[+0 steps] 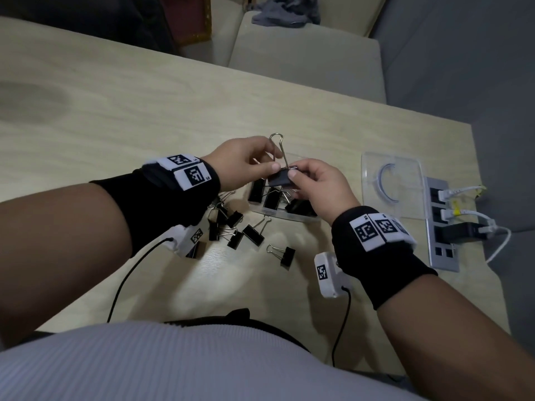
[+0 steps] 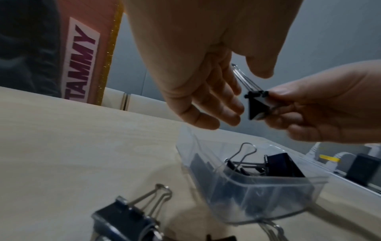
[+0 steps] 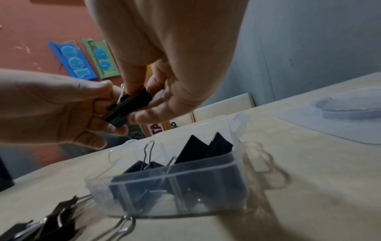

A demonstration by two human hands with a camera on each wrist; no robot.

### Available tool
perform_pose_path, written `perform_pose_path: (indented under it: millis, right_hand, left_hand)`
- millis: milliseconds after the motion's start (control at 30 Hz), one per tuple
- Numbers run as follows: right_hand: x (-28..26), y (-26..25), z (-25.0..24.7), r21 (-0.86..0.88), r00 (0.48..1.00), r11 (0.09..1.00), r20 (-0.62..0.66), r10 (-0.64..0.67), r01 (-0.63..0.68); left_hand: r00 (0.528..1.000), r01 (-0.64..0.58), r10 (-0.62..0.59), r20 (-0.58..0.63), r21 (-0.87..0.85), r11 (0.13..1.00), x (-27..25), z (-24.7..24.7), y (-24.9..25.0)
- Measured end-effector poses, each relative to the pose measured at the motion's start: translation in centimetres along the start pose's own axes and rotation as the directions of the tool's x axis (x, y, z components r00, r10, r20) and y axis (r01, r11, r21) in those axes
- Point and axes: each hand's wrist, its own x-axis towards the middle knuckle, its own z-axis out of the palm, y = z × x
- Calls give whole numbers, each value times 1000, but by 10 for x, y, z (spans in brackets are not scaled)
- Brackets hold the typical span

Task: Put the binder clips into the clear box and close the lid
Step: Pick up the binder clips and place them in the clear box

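Small, light, hard clip [image 1: 282,178] up in the air right over the clear box [image 1: 285,215], pinched by its black sides in the right hand [image 1: 321,188], wire loops pinched in the left hand [image 1: 241,163], best held by the black part, slippery wires.

Desk [image 1: 115,117]: pale wood-grain laminate, smooth, faint sheen. Clips [image 1: 254,235]: matt black bodies, shiny wire handles, likely metal. Box [image 3: 237,164]: clear glossy plastic; lid [image 1: 405,180] same. Wristbands [image 1: 162,204]: black knit cloth. Socket strip [image 1: 434,244]: brushed grey metal look.
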Motion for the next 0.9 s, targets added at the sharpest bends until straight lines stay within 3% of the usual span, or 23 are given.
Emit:
perform_pose_path:
  millis: [133,200,267,367,533,700,900]
  right_hand:
    - [-3,1,-4,-214,999,976,19,-32,36]
    - [-2,2,-14,-332,997,943,-56,-44,23]
    - [0,5,-26,-555,990,832,-125,-63,-17]
    - [0,14,-34,-757,996,648,-88,32,-88]
    - [-6,22,-25,-824,996,560,-69,57,-90]
    - [-6,25,-19,-847,997,527,-79,-3,-66]
    - [-2,27,-17,-824,995,561,-99,-3,-80]
  left_hand:
    - [999,-27,33,-15,288,957,4,5,10]
    - [998,-51,34,46,451,891,5,4,15]
    - [984,-138,43,170,598,790,6,4,17]
    - [955,-245,37,296,709,661,7,11,15]
    - [953,-255,-10,304,816,519,8,22,12]
    - [990,-138,39,139,830,541,5,16,13]
    - [992,-115,16,127,828,550,1,13,4]
